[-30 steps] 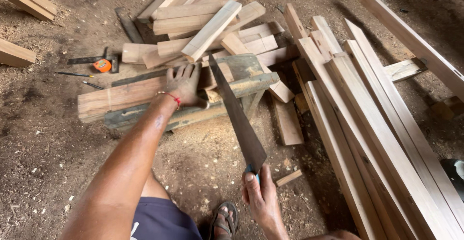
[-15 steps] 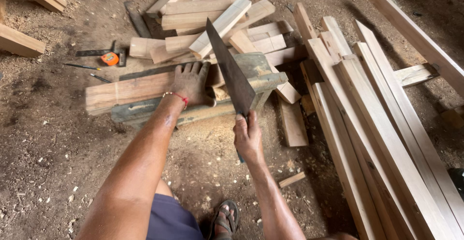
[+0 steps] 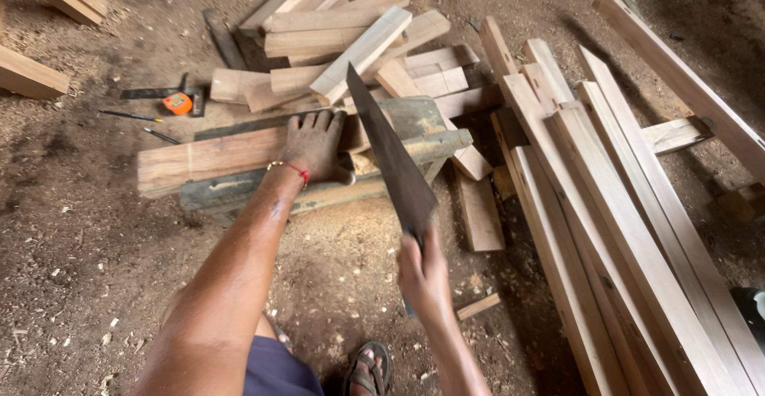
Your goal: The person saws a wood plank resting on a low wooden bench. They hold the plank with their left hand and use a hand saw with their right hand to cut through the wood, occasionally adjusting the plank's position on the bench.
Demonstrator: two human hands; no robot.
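Planks (image 3: 629, 205) lay long and pale in a stack at the right, reaching up the dirt floor (image 3: 72, 252). Offcuts (image 3: 358, 37) sat heaped beyond the low sawing block (image 3: 414, 125). Across that block rested a brown board (image 3: 207, 161), and the left hand (image 3: 316, 145) lay flat on it with fingers spread, pressing it down. Just beside that hand, the handsaw (image 3: 390, 157) stood with its dark blade angled over the board's end. The right hand (image 3: 422, 272) was closed around the saw's handle. An orange tape measure (image 3: 177, 103) and two pencils (image 3: 131, 117) lay on the ground at the left.
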